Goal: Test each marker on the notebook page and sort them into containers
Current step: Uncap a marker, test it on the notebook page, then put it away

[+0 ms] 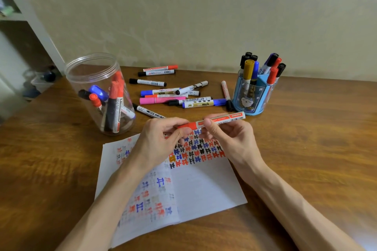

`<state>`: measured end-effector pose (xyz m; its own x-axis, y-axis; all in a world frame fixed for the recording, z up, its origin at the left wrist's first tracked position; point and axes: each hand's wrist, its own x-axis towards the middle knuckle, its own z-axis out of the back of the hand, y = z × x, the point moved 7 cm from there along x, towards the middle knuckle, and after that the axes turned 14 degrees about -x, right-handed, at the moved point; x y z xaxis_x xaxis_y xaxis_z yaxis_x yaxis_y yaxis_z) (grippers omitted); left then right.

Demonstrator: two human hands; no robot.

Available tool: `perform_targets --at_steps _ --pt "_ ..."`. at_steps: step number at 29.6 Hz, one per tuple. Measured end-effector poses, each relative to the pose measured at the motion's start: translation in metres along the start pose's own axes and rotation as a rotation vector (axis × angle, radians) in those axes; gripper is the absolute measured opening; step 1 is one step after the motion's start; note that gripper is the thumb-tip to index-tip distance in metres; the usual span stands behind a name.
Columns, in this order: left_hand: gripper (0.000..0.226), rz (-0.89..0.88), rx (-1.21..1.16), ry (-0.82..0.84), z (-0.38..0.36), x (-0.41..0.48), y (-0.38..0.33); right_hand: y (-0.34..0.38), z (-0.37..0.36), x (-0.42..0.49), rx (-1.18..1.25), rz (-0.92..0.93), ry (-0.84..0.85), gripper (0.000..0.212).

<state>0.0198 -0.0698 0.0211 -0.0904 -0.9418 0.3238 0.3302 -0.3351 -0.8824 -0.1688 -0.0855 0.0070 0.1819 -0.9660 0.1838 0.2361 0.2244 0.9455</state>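
Note:
A red marker (pixel 222 119) is held level above the notebook page (pixel 204 185). My left hand (pixel 161 140) pinches its red cap end, and my right hand (pixel 226 134) grips the white barrel. The page carries rows of red, blue and black test marks. A clear plastic jar (pixel 100 91) at the left holds several markers. Several more stand upright in a blue pen holder (pixel 255 96) at the right. Loose markers (pixel 173 96) lie scattered on the wooden table (pixel 306 138) between the two containers.
The wall runs close behind the table's far edge. A white shelf unit (pixel 24 16) stands at the far left, beyond the table's left edge. A single marker (pixel 225 92) lies just left of the blue holder.

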Motion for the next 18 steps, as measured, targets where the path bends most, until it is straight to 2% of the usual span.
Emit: perform_targets --at_steps 9,12,14,18 --pt "0.012 0.033 -0.058 0.035 -0.008 0.007 -0.002 -0.009 0.005 0.006 0.028 -0.046 0.033 0.025" --pt "0.012 0.083 -0.109 0.029 0.001 0.007 0.001 -0.021 0.007 0.009 0.184 -0.147 0.033 0.034" --pt "0.017 0.12 -0.142 -0.011 0.011 0.007 0.006 -0.022 0.013 0.01 0.284 -0.147 0.004 0.033" --pt "0.019 0.147 -0.241 -0.154 0.028 0.008 0.009 -0.018 0.022 0.013 0.102 -0.065 -0.018 0.031"
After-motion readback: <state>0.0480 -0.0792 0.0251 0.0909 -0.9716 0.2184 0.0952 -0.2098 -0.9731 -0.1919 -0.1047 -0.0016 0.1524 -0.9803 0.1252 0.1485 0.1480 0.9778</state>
